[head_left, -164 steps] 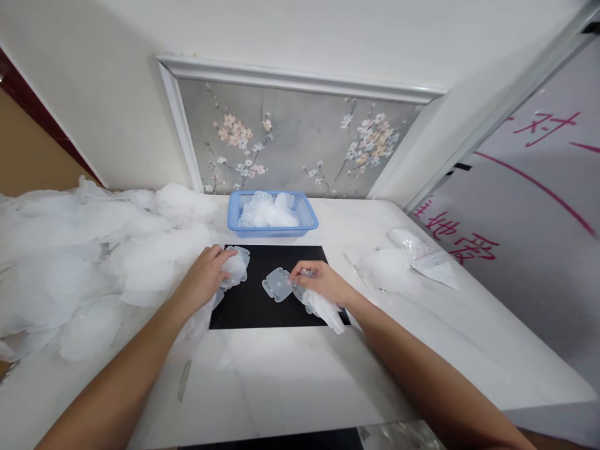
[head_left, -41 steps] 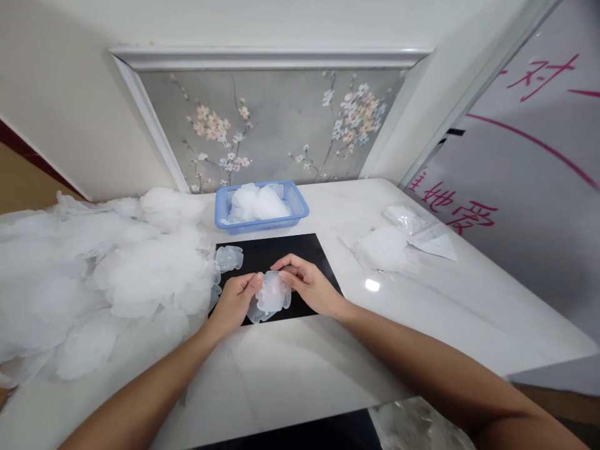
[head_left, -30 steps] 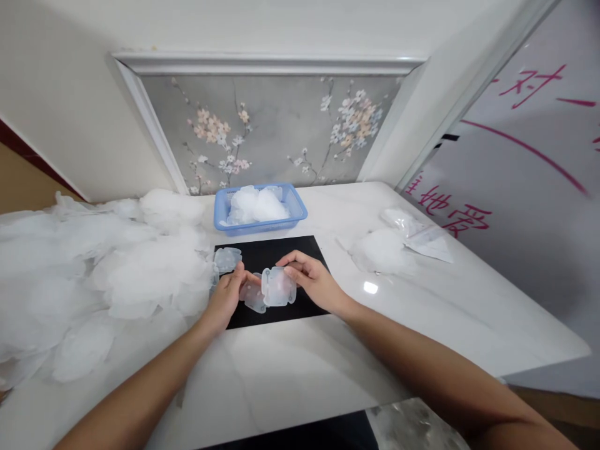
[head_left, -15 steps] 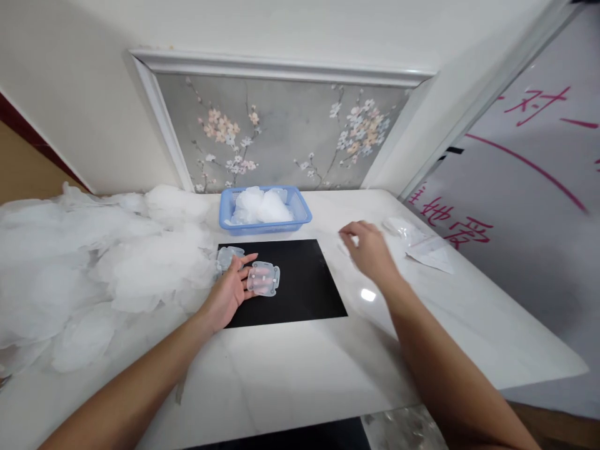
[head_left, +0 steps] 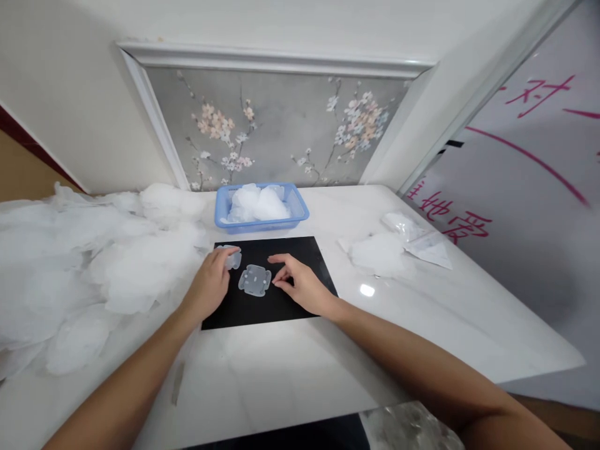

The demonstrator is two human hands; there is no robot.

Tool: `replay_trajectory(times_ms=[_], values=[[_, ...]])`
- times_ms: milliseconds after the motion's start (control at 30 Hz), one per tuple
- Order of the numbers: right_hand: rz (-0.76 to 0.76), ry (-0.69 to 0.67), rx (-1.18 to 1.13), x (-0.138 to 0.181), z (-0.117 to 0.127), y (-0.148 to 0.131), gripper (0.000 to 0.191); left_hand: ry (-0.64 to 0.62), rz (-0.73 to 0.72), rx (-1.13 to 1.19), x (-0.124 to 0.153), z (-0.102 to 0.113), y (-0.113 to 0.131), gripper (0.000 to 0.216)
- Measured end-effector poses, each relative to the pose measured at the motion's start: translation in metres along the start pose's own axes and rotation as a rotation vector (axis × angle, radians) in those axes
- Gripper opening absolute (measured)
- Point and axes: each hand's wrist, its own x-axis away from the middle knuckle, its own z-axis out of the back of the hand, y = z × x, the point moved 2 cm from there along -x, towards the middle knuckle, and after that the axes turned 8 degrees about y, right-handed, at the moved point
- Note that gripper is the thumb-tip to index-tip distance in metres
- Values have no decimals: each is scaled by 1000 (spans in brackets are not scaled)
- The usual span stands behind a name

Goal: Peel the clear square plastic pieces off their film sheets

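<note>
A thin translucent plastic piece with notched edges and small dots lies flat on the black mat. At the mat's upper left is a second translucent piece, partly covered by my left hand, whose fingers are closed on its edge. My right hand hovers over the mat just right of the first piece. Its thumb and index finger are apart, and I can make out nothing between them.
A large heap of translucent white pieces covers the table's left side. Behind the mat stands a blue basket holding more of them. A white pile and a clear plastic bag lie at the right.
The plastic piece that lay on my left fingers now rests on the mat. My left hand has turned over onto the second piece. My right hand has come leftward from the white pile to the mat.
</note>
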Motion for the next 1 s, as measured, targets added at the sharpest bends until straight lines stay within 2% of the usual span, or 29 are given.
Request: replay_trajectory(times_ms=[133, 267, 333, 367, 433, 533, 600, 667, 733, 800, 900, 1000], values=[[104, 16, 101, 0, 2, -2, 34, -47, -69, -241, -7, 12, -14, 26], [334, -103, 264, 0, -6, -6, 23, -74, -98, -313, -11, 12, -21, 12], [388, -150, 273, -1, -9, -7, 8, -61, -128, -352, -13, 9, -19, 8], [380, -145, 236, -2, -10, -8, 7, -52, -141, -359, -13, 8, -17, 10], [260, -76, 72, -5, -8, -9, 9, -19, -152, -317, -13, 6, -11, 15], [-117, 107, -300, -9, 2, -5, 13, 35, -58, -76, -8, 4, 0, 13], [-347, 180, -542, -11, 9, 0, 18, 47, 128, 172, -3, 1, 3, 16], [-490, 192, -721, -13, 14, 4, 22, 35, 361, 438, 2, -4, 3, 23], [-568, 162, -819, -14, 17, 7, 24, -3, 551, 662, 7, -11, 2, 27], [-602, 129, -859, -14, 18, 10, 24, -61, 669, 807, 8, -15, 2, 27], [-608, 105, -894, -14, 18, 14, 22, -138, 775, 879, 8, -16, 2, 21], [-614, 104, -905, -14, 17, 17, 22, -159, 833, 916, 6, -14, 4, 17]])
